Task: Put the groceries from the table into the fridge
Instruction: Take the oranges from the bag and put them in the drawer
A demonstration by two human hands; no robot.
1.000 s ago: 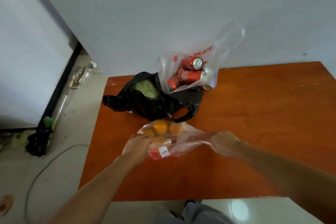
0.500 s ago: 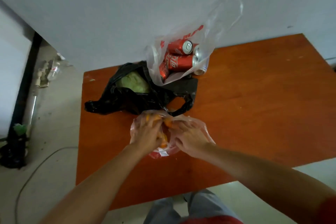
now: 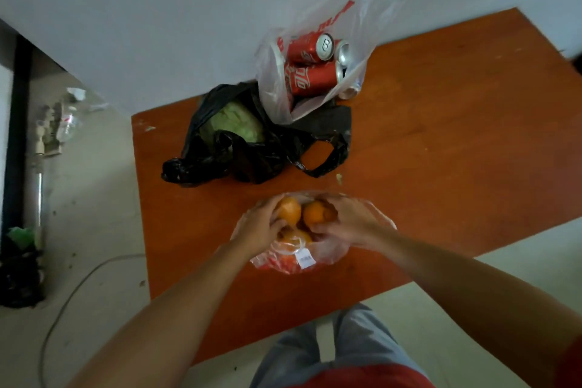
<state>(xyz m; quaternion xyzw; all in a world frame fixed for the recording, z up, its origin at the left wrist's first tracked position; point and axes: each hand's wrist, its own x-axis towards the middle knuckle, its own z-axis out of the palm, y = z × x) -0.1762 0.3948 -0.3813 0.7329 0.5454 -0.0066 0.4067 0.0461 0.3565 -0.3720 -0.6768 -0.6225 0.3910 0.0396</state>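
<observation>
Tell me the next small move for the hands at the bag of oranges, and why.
Probably lift both hands up out of the clear bag. The left hand grips an orange and the right hand grips a second orange, both at the bag's open mouth, so they look ready to come out. A third orange lies lower in the bag.

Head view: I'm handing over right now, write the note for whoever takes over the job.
Left hand grips one orange; right hand grips a second orange, both at the mouth of the clear bag on the table, near edge. A third orange lies lower in it.
Black bag with cabbage and white bag of cola cans sit behind, by the wall.
Done: nothing visibly off the table.
Left: carry oranges, cabbage and cans to the fridge, not in view.
</observation>
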